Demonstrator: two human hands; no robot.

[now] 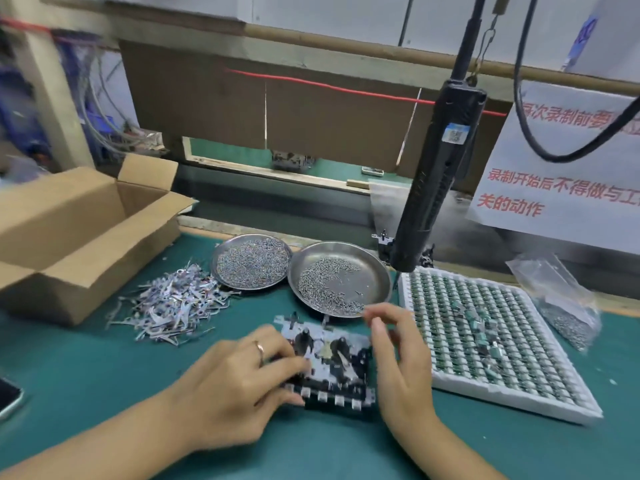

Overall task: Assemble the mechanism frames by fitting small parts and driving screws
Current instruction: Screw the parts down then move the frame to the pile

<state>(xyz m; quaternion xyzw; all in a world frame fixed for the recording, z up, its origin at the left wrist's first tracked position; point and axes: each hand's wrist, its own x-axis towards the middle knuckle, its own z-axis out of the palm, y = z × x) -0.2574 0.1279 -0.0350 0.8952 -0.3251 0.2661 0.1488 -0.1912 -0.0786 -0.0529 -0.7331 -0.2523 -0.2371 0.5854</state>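
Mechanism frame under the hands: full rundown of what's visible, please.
The mechanism frame is a flat, roughly rectangular metal plate lying on the green mat, just in front of the nearer steel dish. It carries two black round parts on top and a row of pale square tabs along its near edge. The left hand rests on its left side, fingers over the plate. The right hand hovers at its right edge, fingertips pinched; blur hides whether it holds anything.

Left hand (239,382) palm down, ringed finger and the others spread and bent low, right hand (398,355) raised on edge beside it, thumb and forefinger tips nearly meeting, bare forearms converging
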